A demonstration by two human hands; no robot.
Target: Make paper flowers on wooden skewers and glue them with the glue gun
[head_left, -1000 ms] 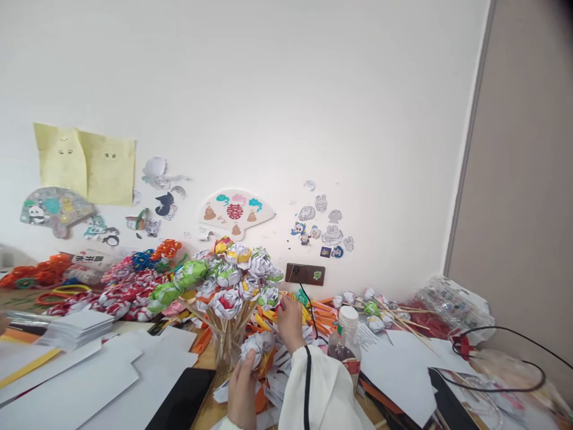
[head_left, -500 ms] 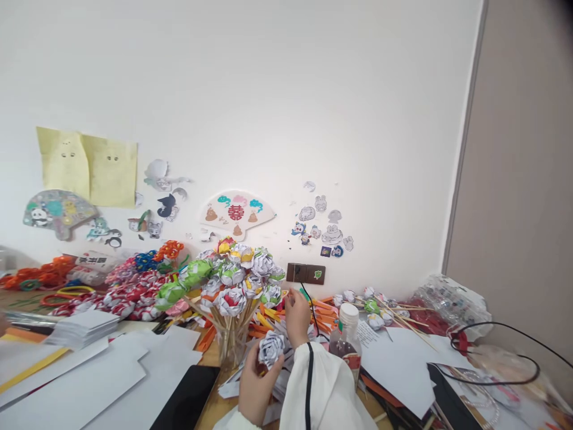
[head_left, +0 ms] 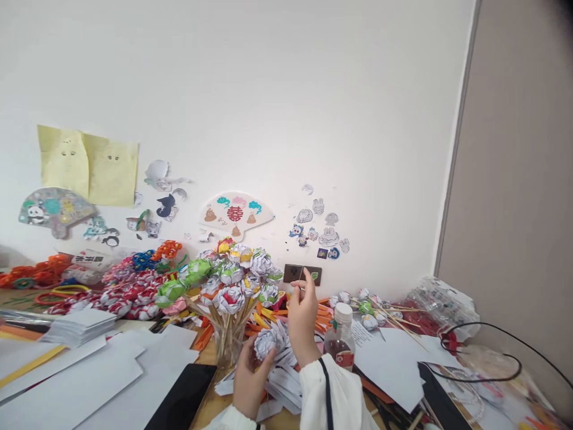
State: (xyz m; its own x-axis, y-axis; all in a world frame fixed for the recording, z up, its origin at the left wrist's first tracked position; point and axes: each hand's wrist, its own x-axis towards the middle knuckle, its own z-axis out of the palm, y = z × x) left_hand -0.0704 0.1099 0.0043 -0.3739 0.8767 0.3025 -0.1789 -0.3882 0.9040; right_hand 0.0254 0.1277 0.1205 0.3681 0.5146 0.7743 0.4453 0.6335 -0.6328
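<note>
My left hand (head_left: 251,377) is curled round a white paper rose (head_left: 267,345), its thumb and fingers at the sides of the bloom. Higher and to the right, my right hand (head_left: 304,316) is raised in front of the wall socket. Its fingers are bent toward the thumb in a pinch, and a faint thin line shows by the fingertips, too fine to name. Folded white paper strips (head_left: 283,382) lie beneath both hands. Just left of them stands a clear cup (head_left: 229,345) crowded with paper roses (head_left: 231,298) on wooden sticks.
A bottle with a white cap (head_left: 342,328) stands right of my right wrist. White sheets (head_left: 111,373) and a black flat object (head_left: 181,397) lie to the left. Paper flowers on sticks (head_left: 369,307) and a black cable (head_left: 505,328) are at right. A dark wall socket (head_left: 290,273) sits behind.
My right hand has risen slightly, its index finger now pointing up higher. The left hand with the paper rose has shifted a little left and up in view.
</note>
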